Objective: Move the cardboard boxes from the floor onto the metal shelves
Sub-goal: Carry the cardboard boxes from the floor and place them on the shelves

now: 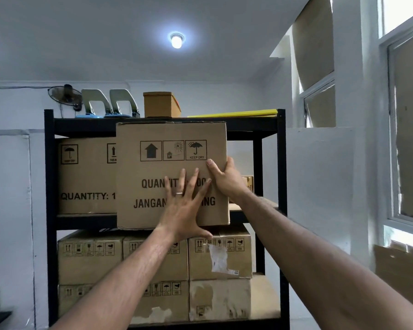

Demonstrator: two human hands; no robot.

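White walls back the black metal shelf (48, 186), where the left hand (185, 208), fingers spread flat, covers part of the print on a tan cardboard box (172, 163) at the middle tier; the right hand (225, 177) grips its right edge

Two hands are up: the left hand (185, 206) and the right hand (224, 178), both on one cardboard box (153, 172). Left of them stands one more large box (86, 175). Below them sit six stacked cartons (219, 256). Above them are one small brown box (161, 104), two hole punches (110, 102), one wall fan (65, 95) and one ceiling lamp (177, 40).
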